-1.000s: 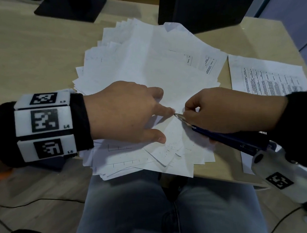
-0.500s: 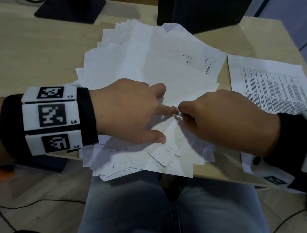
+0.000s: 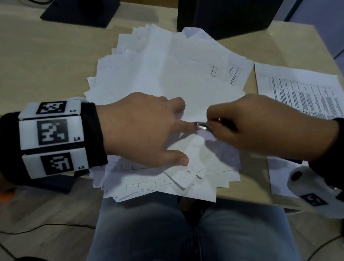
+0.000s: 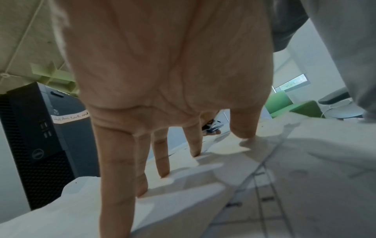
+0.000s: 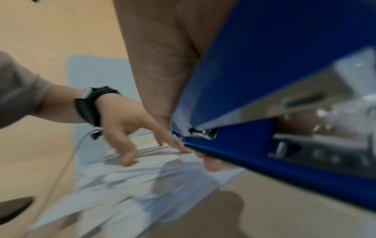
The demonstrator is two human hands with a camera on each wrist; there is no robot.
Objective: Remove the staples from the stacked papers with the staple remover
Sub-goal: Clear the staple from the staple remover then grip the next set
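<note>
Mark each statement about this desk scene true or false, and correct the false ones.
1. The left hand presses spread fingers on the stacked papers. True.
2. The right hand is empty. False: it grips the blue staple remover.
3. The remover's metal tip is beside the left forefinger. True.
4. The papers form one neat, squared pile. False: they are fanned out.
5. A separate printed sheet lies right of the stack. True.

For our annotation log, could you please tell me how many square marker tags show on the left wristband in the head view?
3: the farthest tag, the middle tag and the nearest tag sit in a row across the left wristband. Others may be hidden underneath the wrist.
</note>
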